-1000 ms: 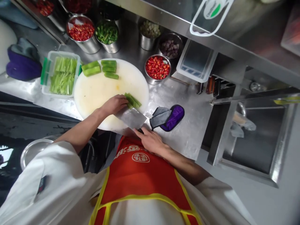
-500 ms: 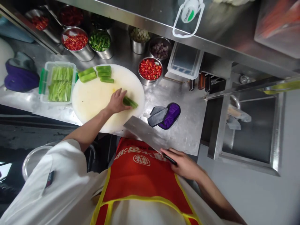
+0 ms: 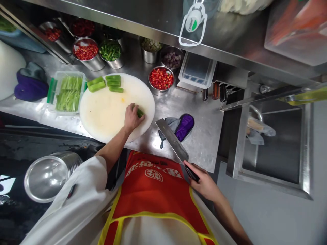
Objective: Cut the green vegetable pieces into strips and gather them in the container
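Observation:
My left hand (image 3: pixel 133 117) rests on the right part of a round white cutting board (image 3: pixel 102 110), its fingers curled over a green celery piece (image 3: pixel 140 113) that they mostly hide. Several more celery pieces (image 3: pixel 113 80) lie at the board's far edge. With my right hand (image 3: pixel 203 181) I grip the black handle of a cleaver (image 3: pixel 171 137). Its blade points away from me, to the right of the board and apart from it, partly covering a grey and purple cloth item (image 3: pixel 185 126) on the counter.
Left of the board stands a clear box (image 3: pixel 67 93) of cut celery. Behind are steel pots of chopped red chillies (image 3: pixel 160 78) and green peppers (image 3: pixel 110 51). A steel shelf (image 3: pixel 143 29) overhangs the back. Knives (image 3: pixel 216 91) stand at right, near a sink (image 3: pixel 276 143).
My left fingers have closed further over the celery piece. The cleaver has swung right, away from the board, and now overlaps the cloth item. The whole view has shifted slightly.

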{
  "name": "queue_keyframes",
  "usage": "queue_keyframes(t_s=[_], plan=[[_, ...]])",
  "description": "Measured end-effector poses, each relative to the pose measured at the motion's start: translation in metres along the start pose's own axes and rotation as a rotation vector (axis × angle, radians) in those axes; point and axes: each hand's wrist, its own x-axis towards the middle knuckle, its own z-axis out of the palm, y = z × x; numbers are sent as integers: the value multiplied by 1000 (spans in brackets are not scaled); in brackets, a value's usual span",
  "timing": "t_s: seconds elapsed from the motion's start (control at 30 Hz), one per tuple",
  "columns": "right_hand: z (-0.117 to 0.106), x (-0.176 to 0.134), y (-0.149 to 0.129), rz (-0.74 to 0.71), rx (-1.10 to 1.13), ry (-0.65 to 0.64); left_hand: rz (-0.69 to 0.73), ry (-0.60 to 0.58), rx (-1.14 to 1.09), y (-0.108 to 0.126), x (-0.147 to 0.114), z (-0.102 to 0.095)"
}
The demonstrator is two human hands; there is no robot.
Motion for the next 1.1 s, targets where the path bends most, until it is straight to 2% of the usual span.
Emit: queue_keyframes(t_s=[0.13,0.27,0.43,0.57,0.73,0.8,0.87,0.93,1.0,1.1], plan=[[-6,17,1,-36,22,-16,18,6,5,-1,-3,3],[-16,36,0,-62,30,-20,-58,38,27,9,-2,10],[-25,55,0,-29,91,-14,-124,16,27,28,-4,13],[-30,71,-4,20,214,-19,-161,11,22,33,-8,14],[-33,116,-19,68,544,-145,-181,-2,-75,16,-11,11],[-34,141,-26,81,625,-211,-172,30,-150,3,-13,1],[-35,167,-32,100,614,-264,-99,50,-184,-11,-16,-15],[-37,189,-38,100,558,-309,55,-56,-178,-21,-16,-32],[-40,205,-44,80,439,-340,215,-234,-154,-28,-13,-45],[-45,215,-58,57,14,-284,353,-429,-99,-34,-1,-56]])
